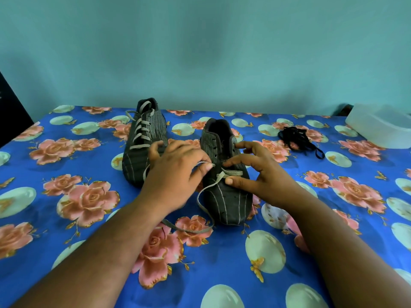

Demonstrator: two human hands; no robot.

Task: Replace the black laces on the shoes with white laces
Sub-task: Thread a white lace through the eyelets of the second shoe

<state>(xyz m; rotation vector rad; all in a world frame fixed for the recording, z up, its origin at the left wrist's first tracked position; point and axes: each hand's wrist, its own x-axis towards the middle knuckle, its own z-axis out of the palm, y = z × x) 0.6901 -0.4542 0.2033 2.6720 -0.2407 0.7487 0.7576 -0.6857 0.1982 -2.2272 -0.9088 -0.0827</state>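
So the white lace (230, 173) is only through the bottom eyelets of the near right shoe (224, 174), crossing low on its front, with one long tail running off the shoe's left side and looping down onto the floral sheet (66, 218) toward me. The shoe's long axis runs near-to-far, toe pointing at me, and the empty eyelets sit just beyond the fingertips, up toward the open collar. My left hand (175, 167) has an end of the lace pinched between thumb and forefinger right at the left eyelet row; my right hand (262, 174) has its fingers spread and curled over the right row, thumb on the lace, though I can't tell if it's really gripping. Left is closer to the next hole, I'd guess. The other shoe (144, 138) at far left is already laced white, and the black laces (298, 138) lie bunched well off to the right, near a white tub (382, 127).
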